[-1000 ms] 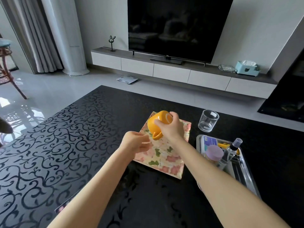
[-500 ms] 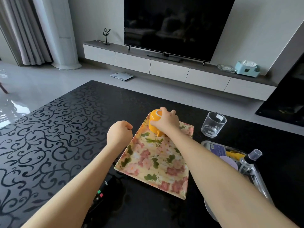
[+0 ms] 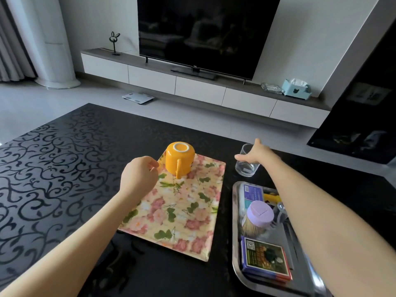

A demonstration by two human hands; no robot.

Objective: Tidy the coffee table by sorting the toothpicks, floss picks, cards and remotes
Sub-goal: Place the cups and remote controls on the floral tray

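An orange cup (image 3: 180,159) stands upside down on the far left corner of the floral tray (image 3: 182,213). My left hand (image 3: 138,179) hovers with curled fingers at the tray's left edge beside the cup, and I see nothing in it. My right hand (image 3: 256,155) reaches over the clear glass (image 3: 244,169), thumb and fingers spread at its rim. On the right, a steel tray (image 3: 237,273) holds a toothpick jar with a purple lid (image 3: 258,217), a card box (image 3: 265,259) and a blue packet (image 3: 252,192). My right forearm hides part of that tray.
The black patterned coffee table (image 3: 53,179) stretches to the left. A TV (image 3: 205,31) stands on a low white cabinet (image 3: 192,86) beyond the table, with a tissue box (image 3: 296,87) at its right end. A scale (image 3: 138,97) lies on the floor.
My right hand let go of the orange cup, now upside down on the floral tray, and moved right to the glass. My left hand stays curled at the tray's left edge.
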